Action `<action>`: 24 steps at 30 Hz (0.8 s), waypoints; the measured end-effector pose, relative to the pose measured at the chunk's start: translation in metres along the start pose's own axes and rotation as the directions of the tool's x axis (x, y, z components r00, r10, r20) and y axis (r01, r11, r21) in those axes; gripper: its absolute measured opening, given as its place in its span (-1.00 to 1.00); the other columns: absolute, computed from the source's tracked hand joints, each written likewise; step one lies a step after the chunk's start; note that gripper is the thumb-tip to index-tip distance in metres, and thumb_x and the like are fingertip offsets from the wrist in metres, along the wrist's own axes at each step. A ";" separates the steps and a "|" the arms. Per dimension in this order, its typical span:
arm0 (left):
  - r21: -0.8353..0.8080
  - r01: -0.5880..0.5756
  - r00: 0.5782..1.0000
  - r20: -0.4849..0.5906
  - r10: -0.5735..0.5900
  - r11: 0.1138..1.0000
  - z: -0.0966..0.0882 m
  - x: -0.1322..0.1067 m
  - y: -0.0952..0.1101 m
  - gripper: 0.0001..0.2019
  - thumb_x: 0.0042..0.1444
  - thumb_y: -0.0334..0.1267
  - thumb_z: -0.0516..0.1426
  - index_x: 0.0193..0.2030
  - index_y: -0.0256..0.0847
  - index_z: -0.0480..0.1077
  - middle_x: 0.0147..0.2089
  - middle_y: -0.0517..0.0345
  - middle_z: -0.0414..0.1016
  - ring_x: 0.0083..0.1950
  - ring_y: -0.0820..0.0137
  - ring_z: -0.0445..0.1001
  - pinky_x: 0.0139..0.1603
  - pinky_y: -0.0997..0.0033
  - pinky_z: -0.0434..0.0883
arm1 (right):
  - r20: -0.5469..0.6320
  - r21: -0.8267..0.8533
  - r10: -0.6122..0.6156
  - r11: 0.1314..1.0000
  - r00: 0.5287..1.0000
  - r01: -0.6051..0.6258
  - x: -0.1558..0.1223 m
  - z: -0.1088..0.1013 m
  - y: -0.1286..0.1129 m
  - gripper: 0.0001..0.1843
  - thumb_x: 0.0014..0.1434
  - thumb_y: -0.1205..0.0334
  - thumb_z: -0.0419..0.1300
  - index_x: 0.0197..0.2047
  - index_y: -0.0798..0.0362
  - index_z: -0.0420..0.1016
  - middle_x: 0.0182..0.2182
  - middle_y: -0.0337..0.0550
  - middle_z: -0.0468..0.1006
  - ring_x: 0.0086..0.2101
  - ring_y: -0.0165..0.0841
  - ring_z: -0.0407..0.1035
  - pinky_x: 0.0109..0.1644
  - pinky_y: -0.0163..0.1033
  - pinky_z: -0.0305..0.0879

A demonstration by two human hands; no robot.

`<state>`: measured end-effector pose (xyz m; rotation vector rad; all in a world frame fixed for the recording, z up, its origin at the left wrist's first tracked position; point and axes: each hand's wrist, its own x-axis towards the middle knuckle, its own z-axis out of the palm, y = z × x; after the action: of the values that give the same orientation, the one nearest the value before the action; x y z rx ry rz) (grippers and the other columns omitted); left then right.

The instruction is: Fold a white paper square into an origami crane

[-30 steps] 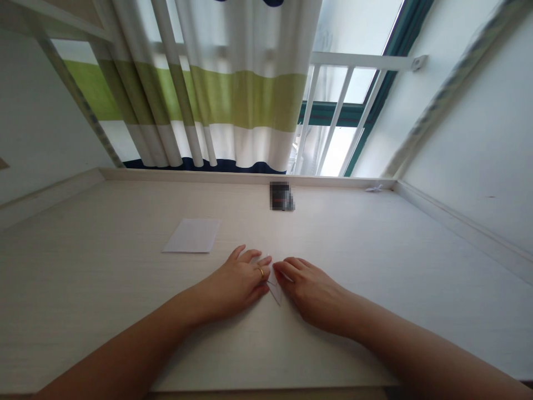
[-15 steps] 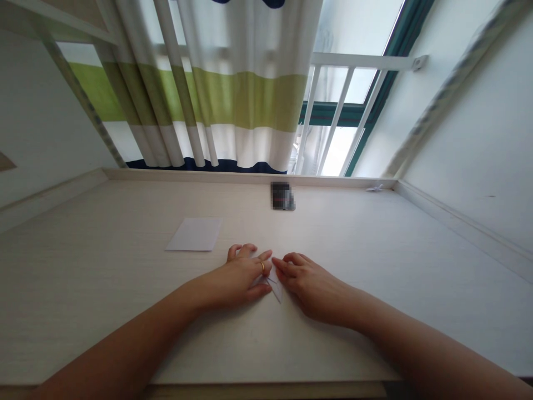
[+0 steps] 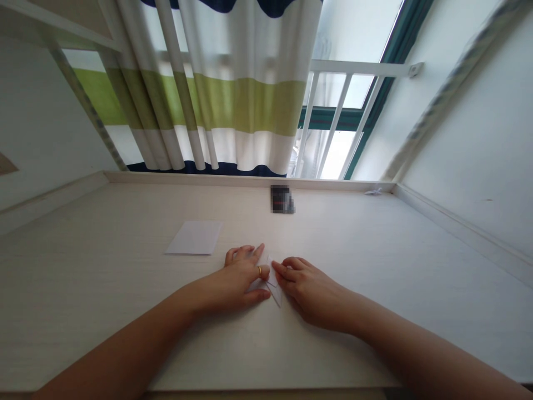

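A small piece of folded white paper [image 3: 273,291] lies on the pale tabletop between my hands, with creased flaps and a pointed lower end. My left hand [image 3: 244,280], with a gold ring on one finger, rests on the paper's left part with its fingers spread and hides much of it. At the paper's right edge, my right hand [image 3: 306,286] has its thumb and fingers pressed together on it. Up and to the left of my hands lies a flat sheet of white paper [image 3: 195,238], which neither hand touches.
A dark, pixelated object [image 3: 281,200] lies near the table's back ledge [image 3: 233,180]. A small white object [image 3: 373,191] is by the back right corner. Behind the table hang striped curtains [image 3: 250,105], beside a white railing [image 3: 358,68]. Walls stand on both sides.
My left index finger has lifted away from the paper's top and now points up and left, uncovering more of the paper. The right hand stays at the edge. The view has tilted slightly upward.
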<state>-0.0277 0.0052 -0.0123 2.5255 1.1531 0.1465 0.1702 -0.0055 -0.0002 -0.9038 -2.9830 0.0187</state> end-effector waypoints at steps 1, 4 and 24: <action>0.005 -0.003 1.000 -0.007 0.003 1.000 0.000 0.000 -0.001 -0.76 0.04 -0.09 0.03 -0.26 -0.20 0.34 0.31 -0.14 -0.13 0.25 -0.08 -0.11 0.10 -0.16 -0.08 | -0.001 0.000 0.001 1.000 1.000 -0.001 0.000 0.000 0.000 -0.61 0.04 0.46 0.00 -0.04 0.36 0.36 -0.03 0.17 0.35 -0.18 -0.20 0.24 -0.05 -0.07 0.23; 0.028 -0.047 0.997 -0.057 0.048 0.999 0.000 0.000 -0.003 -0.79 0.06 -0.13 0.02 -0.31 -0.17 0.39 0.30 -0.05 -0.09 0.23 -0.04 -0.06 0.10 -0.15 -0.08 | -0.027 0.031 0.003 1.000 1.000 -0.002 -0.001 0.002 0.001 -0.64 0.05 0.46 0.01 -0.06 0.32 0.38 -0.05 0.14 0.37 -0.17 -0.20 0.25 -0.06 -0.08 0.24; -0.427 -0.053 0.969 -0.239 -0.057 0.903 0.006 0.014 -0.003 -0.82 -0.01 -0.19 0.11 -0.26 -0.18 0.39 -0.10 0.07 0.26 -0.13 0.36 0.33 -0.05 0.27 0.29 | -0.278 0.533 0.278 0.841 0.920 -0.093 0.012 0.021 0.023 -0.89 0.12 0.41 0.03 -0.37 0.13 0.36 -0.36 -0.09 0.39 -0.33 -0.39 0.30 -0.23 -0.25 0.28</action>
<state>-0.0197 0.0157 -0.0193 2.1497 1.0683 0.6586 0.1728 0.0201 -0.0210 -0.9919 -2.3643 0.5676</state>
